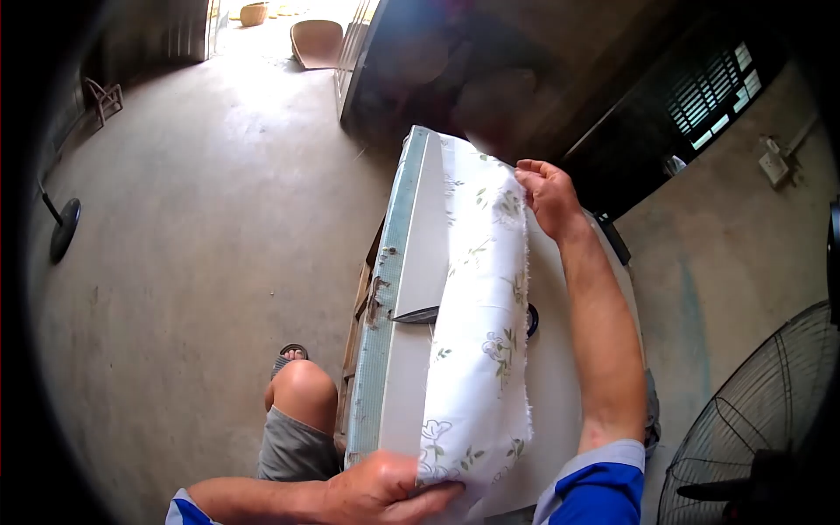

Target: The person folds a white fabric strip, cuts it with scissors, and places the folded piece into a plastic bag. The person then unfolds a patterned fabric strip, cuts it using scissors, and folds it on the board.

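A white floral cloth [477, 350] with green leaves and a frayed right edge lies lengthwise, folded or curved over, on a pale tabletop [560, 420]. At its near end, my left hand [385, 490] grips the cloth between thumb and fingers. My right hand [549, 194] pinches the frayed edge near the far end. Beneath the cloth, about midway, lies a pair of scissors: a dark pointed blade [415, 315] sticks out on the left and part of a black handle [533, 320] on the right. Their middle is covered by the cloth.
A worn greenish strip [385, 289] runs along the table's left edge. A black fan [752, 429] stands close at the lower right. My bent knee [306, 389] is left of the table. Baskets [317, 44] stand near the bright doorway.
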Demonstrator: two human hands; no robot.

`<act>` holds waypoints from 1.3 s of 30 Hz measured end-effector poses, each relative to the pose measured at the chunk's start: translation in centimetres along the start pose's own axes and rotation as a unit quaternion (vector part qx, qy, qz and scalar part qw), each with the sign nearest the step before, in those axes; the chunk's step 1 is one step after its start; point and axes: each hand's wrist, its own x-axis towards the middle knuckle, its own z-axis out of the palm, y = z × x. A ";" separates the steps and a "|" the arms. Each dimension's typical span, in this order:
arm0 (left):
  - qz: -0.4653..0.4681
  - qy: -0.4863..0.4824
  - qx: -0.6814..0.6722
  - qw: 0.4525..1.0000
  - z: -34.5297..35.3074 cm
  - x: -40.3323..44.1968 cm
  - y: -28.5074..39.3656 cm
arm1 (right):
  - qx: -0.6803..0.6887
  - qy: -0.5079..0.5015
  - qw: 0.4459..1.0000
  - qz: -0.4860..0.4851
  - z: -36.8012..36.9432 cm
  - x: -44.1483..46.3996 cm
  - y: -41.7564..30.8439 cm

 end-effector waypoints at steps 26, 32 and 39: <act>-0.202 0.094 -0.193 0.955 1.9 -1.4 -0.9 | -0.437 -0.165 0.862 -0.197 -3.4 -20.6 -0.3; -0.192 0.099 -0.110 0.970 2.5 -1.3 -0.5 | -0.449 -0.202 0.863 -0.112 -4.8 -23.2 -0.7; -0.170 0.125 -0.128 0.969 2.5 -1.8 -1.0 | -0.502 -0.174 0.847 0.012 -8.7 -27.7 -1.5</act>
